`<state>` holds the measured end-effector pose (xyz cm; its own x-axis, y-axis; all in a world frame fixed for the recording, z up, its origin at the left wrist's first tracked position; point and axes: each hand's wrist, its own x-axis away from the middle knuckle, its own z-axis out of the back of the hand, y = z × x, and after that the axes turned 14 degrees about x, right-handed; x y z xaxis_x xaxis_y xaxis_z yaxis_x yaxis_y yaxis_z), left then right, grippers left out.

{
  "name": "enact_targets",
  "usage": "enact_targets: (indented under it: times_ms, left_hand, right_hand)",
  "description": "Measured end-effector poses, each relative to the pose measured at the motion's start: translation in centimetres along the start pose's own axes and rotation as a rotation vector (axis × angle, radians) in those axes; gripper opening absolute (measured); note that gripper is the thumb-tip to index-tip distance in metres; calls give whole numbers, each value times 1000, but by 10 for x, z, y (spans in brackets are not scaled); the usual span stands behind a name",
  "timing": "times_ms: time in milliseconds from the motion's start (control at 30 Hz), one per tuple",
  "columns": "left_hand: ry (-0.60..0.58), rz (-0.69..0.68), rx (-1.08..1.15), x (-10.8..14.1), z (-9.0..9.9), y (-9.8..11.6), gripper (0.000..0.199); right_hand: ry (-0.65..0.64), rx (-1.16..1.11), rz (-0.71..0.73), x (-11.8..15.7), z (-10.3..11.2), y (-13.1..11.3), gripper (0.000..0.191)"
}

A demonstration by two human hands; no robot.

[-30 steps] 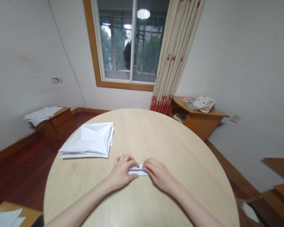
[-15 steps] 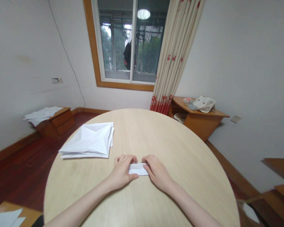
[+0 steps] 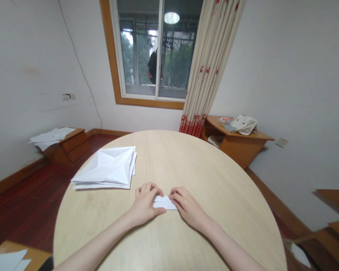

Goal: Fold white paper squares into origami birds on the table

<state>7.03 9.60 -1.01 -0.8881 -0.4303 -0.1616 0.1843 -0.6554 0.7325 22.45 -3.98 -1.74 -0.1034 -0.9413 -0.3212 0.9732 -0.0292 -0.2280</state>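
Table (image 3: pixel 186 162) round, pale wood. Left hand (image 3: pixel 145 203) half-curled, holding paper (image 3: pixel 165 203); right hand (image 3: pixel 190 207) curled on it, grip unclear. Window (image 3: pixel 158 49) beyond both.

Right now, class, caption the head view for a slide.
Left hand and right hand hold folded white paper on a round table, paper stack beyond.

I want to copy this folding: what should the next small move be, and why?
Perhaps the right hand should press along the folded paper strip: a fold line shows on it, the left hand holds its left end, and the right hand is at its other end.
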Motion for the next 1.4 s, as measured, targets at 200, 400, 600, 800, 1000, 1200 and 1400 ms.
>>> enact_targets:
  times_ms: [200, 400, 600, 800, 1000, 1200, 1400]
  left_hand:
    - [4, -17, -6, 0, 1, 0, 31]
    - [17, -58, -35, 0, 1, -2, 22]
    - [42, -96, -90, 1, 0, -3, 17]
    - [11, -108, -96, 0, -2, -4, 20]
    - [7, -183, -60, -2, -3, -7, 23]
    - [95, -168, 33, -4, -8, -17, 8]
    - [121, -193, 115, -5, -10, -20, 9]
  right_hand:
    - [-63, 8, 20, 3, 5, 5, 21]
    - [-104, 78, 31, 4, 7, 5, 23]
    - [-103, 106, 11, 4, 11, 1, 19]
    - [-124, 70, 43, 3, 20, -3, 20]
    - [-111, 27, 133, 2, 29, -6, 21]
    - [-128, 25, 142, 2, 30, -7, 21]
    - [-94, 13, 157, 3, 28, -6, 21]
